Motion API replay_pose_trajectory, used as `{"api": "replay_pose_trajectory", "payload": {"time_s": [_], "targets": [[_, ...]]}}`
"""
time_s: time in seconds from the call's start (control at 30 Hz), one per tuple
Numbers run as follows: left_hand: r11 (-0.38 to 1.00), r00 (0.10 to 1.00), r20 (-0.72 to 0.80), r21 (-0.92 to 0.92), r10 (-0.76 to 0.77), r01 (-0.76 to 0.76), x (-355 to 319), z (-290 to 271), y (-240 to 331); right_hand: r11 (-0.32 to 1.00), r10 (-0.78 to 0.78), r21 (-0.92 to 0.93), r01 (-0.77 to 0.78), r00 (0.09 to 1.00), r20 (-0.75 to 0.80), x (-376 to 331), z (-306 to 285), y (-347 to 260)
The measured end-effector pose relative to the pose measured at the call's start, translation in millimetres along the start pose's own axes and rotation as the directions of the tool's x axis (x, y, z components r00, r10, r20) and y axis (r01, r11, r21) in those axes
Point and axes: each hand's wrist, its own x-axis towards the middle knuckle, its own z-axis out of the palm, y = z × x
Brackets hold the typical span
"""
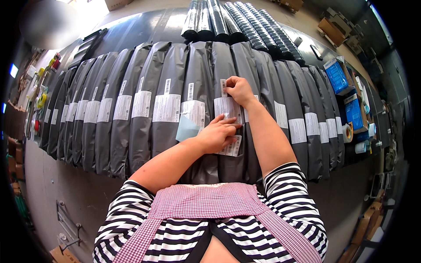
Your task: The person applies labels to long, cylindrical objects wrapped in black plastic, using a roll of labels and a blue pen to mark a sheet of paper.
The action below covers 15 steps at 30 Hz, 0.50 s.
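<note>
A long grey plastic-wrapped package [231, 168] lies in front of me, with a white shipping label [222, 104] on its middle. Above that label my right hand [240, 91] pinches the edge of a narrow barcode sticker [223, 89], which lies against the grey wrap. Lower down, my left hand [215, 135] rests over the package with its fingers bent and apart, gripping a sheet of barcode stickers [234, 147] that sticks out under it. Beside my left wrist, a pale blue piece of paper [187, 128] covers part of the neighbouring package's label.
Several similar grey packages [118, 144] lie side by side left and right, most with white labels. Black film-wrapped rolls [215, 22] lie beyond them on the dark table [144, 28]. At right stand blue boxes [338, 76] and tape rolls [347, 133].
</note>
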Motion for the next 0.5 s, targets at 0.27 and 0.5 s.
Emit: {"api": "replay_pose_trajectory", "payload": {"time_s": [0.27,0.5], "targets": [[0.999,1.000,-0.031,-0.049,0.007,-0.008,0,0,-1,0.959,-0.202,-0.216,0.186,0.978,-0.056,-1,2,9],[0.997,0.999,-0.035,-0.080,0.004,-0.007,0,1,0,0.911,0.103,-0.362,-0.195,0.960,-0.259,30,8,-16]]}}
